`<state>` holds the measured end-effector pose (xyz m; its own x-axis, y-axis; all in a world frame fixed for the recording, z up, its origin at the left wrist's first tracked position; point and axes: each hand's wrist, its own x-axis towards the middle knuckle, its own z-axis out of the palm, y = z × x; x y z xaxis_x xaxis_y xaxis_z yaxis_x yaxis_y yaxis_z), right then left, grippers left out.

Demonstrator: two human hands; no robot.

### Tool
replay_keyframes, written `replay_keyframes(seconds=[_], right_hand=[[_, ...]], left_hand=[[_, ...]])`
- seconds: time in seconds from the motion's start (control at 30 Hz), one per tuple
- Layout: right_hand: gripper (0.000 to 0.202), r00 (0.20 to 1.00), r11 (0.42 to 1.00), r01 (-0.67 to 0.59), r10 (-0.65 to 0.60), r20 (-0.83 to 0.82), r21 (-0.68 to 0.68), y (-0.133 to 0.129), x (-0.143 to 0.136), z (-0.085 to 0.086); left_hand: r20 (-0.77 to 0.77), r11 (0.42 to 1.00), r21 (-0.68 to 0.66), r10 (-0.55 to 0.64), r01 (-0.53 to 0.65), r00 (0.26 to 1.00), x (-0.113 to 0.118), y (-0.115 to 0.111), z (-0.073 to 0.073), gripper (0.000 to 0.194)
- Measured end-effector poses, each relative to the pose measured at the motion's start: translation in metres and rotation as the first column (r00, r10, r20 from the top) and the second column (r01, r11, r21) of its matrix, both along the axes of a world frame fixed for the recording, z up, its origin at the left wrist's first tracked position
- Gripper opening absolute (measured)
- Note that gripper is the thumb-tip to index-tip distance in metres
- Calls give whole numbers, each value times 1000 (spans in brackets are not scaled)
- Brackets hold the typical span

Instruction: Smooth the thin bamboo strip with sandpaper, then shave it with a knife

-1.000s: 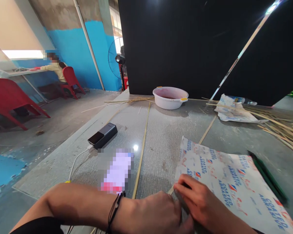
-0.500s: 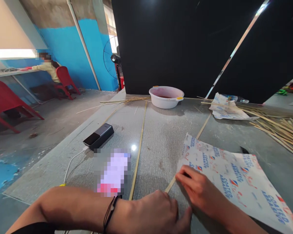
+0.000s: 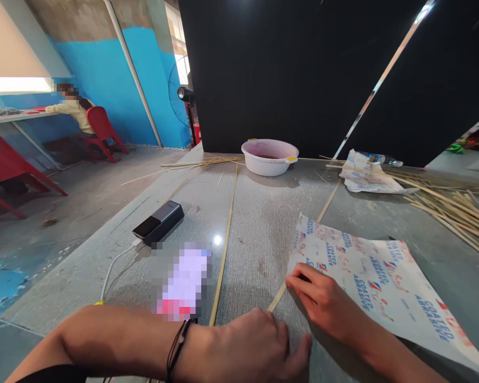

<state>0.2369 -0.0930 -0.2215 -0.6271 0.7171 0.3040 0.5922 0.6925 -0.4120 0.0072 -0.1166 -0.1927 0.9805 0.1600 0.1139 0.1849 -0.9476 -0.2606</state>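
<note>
A narrow bamboo strip [image 3: 278, 298] runs from under my left hand [image 3: 245, 346] towards my right hand [image 3: 323, 298], then passes beneath a sheet of sandpaper [image 3: 377, 276], paper back up. Its far part comes out beyond the sheet. My left hand, with a dark cord bracelet at the wrist, is closed over the strip's near part; its fingertips are hidden. The fingers of my right hand are pinched at the sandpaper's left edge, where the sheet lies over the strip. A second strip [image 3: 224, 250] lies to the left of my hands.
A phone [image 3: 186, 276] and a black power bank [image 3: 158, 222] with a white cable lie left. At the back stands a white basin [image 3: 269, 159]. Crumpled sandpaper [image 3: 367, 173] and a pile of bamboo strips [image 3: 459, 207] lie right. A person [image 3: 74, 109] sits far left.
The view has shifted slightly, so most things appear a little further left and up. The sandpaper's far right corner has moved left. Both hands keep nearly the same place and grip.
</note>
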Motion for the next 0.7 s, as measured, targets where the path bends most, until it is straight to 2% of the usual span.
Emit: replay_keyframes(seconds=[0.03, 0.13, 0.17, 0.3, 0.43, 0.5, 0.6, 0.7], right_hand=[[31, 1000, 1000, 0, 0, 0, 0, -1, -1, 0], [31, 997, 996, -66, 68, 26, -63, -2, -1, -1], [31, 997, 995, -72, 75, 34, -68, -2, -1, -2], [31, 999, 1000, 11, -12, 32, 29, 2, 1, -3], [32, 996, 996, -73, 76, 43, -50, 0, -2, -3], [32, 996, 996, -71, 74, 42, -60, 0, -2, -3], [33, 999, 1000, -12, 12, 37, 4, 3, 1, -3], [33, 998, 999, -38, 38, 54, 3, 1, 0, -3]], left_hand=[[-1, 1000, -2, -2, 2, 1000, 0, 0, 0, 48], [-14, 1000, -28, -5, 4, 1000, 1, 0, -1, 23], [-10, 1000, -28, -1, 0, 1000, 1, -1, -2, 22], [40, 999, 12, 34, -35, 999, 1, -1, -7, 45], [34, 998, 21, 51, -51, 998, 4, -4, -14, 22], [37, 994, 70, 80, -83, 996, 6, -8, -21, 23], [94, 965, 214, 136, -153, 986, 9, -17, -36, 37], [177, 930, 297, 169, -216, 970, 12, -23, -50, 34]])
